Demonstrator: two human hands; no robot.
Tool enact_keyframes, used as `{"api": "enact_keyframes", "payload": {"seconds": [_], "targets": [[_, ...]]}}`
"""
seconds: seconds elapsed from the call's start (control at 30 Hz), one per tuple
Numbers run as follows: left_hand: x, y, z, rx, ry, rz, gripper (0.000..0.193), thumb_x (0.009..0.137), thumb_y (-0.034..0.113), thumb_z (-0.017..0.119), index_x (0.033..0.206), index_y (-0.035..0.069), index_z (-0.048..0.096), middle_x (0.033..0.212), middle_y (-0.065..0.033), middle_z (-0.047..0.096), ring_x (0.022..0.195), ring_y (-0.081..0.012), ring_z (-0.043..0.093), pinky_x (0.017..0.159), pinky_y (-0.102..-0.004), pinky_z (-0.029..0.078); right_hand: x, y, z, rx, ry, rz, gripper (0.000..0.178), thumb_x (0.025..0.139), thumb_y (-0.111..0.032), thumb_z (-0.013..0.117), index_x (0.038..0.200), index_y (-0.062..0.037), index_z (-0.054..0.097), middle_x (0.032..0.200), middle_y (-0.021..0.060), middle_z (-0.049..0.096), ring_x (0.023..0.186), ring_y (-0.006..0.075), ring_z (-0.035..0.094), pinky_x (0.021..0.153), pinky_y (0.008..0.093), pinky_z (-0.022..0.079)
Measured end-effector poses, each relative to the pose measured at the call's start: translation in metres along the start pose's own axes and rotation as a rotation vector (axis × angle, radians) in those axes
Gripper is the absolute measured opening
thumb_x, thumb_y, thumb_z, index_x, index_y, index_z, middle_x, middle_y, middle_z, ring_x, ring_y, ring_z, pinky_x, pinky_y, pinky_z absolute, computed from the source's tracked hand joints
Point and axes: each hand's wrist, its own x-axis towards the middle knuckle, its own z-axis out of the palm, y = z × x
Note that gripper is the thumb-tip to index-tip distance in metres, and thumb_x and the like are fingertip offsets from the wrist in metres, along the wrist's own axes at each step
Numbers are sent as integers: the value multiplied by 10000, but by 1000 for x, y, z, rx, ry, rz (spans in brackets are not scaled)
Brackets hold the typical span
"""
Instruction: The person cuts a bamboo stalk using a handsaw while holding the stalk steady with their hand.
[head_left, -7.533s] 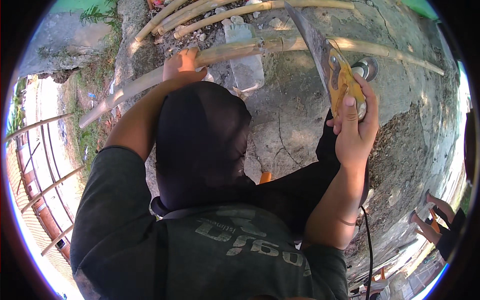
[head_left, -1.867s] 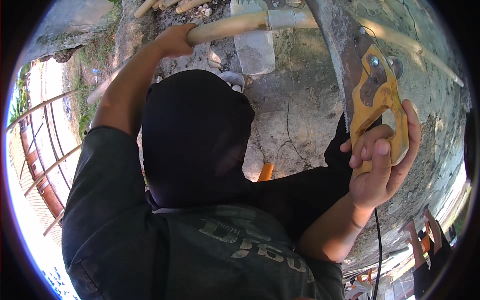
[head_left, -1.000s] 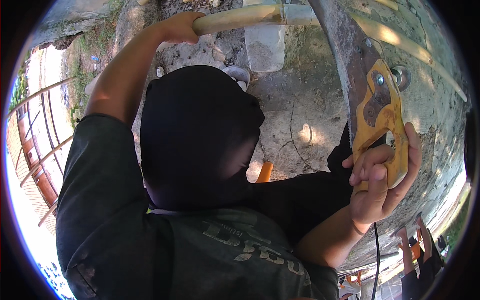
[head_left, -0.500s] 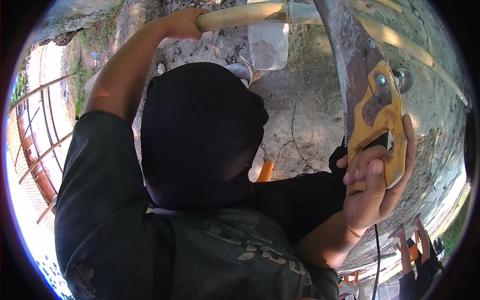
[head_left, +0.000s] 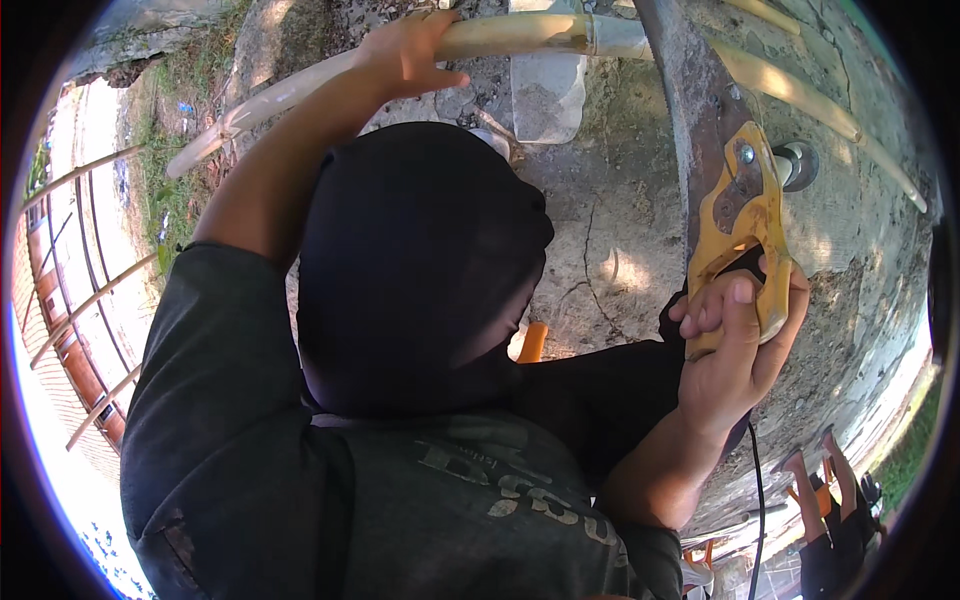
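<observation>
My right hand (head_left: 735,325) is wrapped around the yellow handle of a handsaw (head_left: 745,215). Its worn, toothed blade points to the far side and crosses a pale bamboo pole (head_left: 530,35) at the top of the view. My left hand (head_left: 408,55) lies over the same pole, left of the blade. Its fingers bend over the far side of the pole while the thumb sticks out on the near side. Whether the blade has cut into the bamboo cannot be made out.
A whitish flat block (head_left: 548,100) lies under the pole on cracked concrete. A round metal piece (head_left: 800,165) is beside the saw. More bamboo (head_left: 765,15) lies at the far right. An orange object (head_left: 533,342) shows near my leg. Another person's legs (head_left: 815,490) are at lower right.
My left hand has shifted right along the pole, and more of the pole's left part shows. The saw and my right hand have moved slightly left and toward the far side.
</observation>
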Motion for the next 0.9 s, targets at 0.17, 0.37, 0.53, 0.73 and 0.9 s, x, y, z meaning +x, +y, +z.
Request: {"api": "enact_keyframes", "payload": {"seconds": [0.17,0.37,0.53,0.73,0.9], "targets": [[21,-16,7,10,-102,15,456,754,317,702,1175,157,630,1015,-139,728,970,-370,690,839,-476,549,6,4,-7,-239,-279,151,248,1054,-246,558,1100,-3,547,740,5,507,642,85,482,651,247,458],[22,-20,4,-63,-77,33,444,720,291,691,1136,140,662,973,-144,729,937,-359,697,819,-462,554,11,17,-3,-133,-164,137,555,1090,-523,304,941,-46,545,704,22,522,643,89,452,604,235,351],[24,-17,-3,-80,-141,-5,461,703,264,696,1142,126,672,949,-141,732,933,-348,700,817,-454,554,11,17,7,-48,-134,244,500,1084,-476,349,876,-51,511,663,33,500,603,109,447,591,257,379],[23,-13,2,-76,-122,-63,454,714,225,702,1152,111,667,1014,-151,730,962,-340,699,834,-460,556,24,18,24,-39,-60,263,477,1069,-469,365,836,-72,490,613,18,449,572,116,429,580,272,387],[24,-11,-7,-56,-196,-66,437,732,226,702,1153,116,670,1051,-148,727,1001,-328,697,863,-448,556,34,13,40,-58,11,282,438,1063,-438,348,813,-99,471,589,2,394,537,138,394,586,319,413]]}}
